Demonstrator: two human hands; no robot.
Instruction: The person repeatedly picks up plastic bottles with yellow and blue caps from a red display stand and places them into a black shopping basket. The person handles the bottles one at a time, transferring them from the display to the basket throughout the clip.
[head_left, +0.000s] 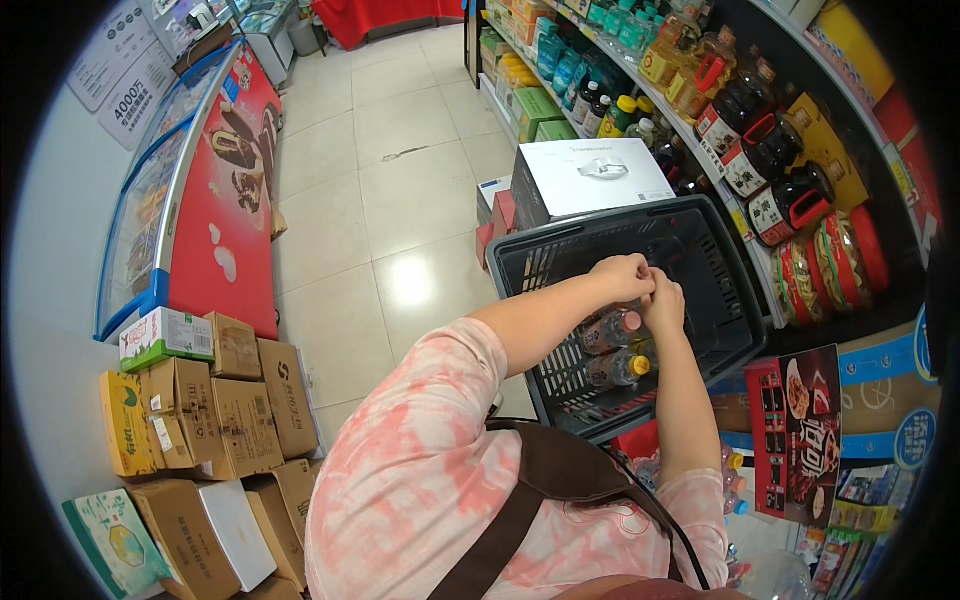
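Note:
A dark grey plastic shopping basket (720, 300) stands in front of me, with slotted walls. Inside it, clear plastic bottles lie side by side, one with a pink cap (632, 321) and one with a yellow cap (639, 365). Over the basket, my left hand (624, 277) and my right hand (664, 300) meet with fingers bent and fingertips together. Whatever may be between the fingers is hidden. Just below the hands is the pink-capped bottle; whether either hand touches it is unclear.
A white box (596, 176) stands beyond the basket. Shelves on the right hold large soy sauce bottles (787, 202) and oil bottles (701, 75). Along the left are a red-fronted chest freezer (217, 217) and stacked cardboard cartons (244, 420). A tiled floor (405, 217) runs between.

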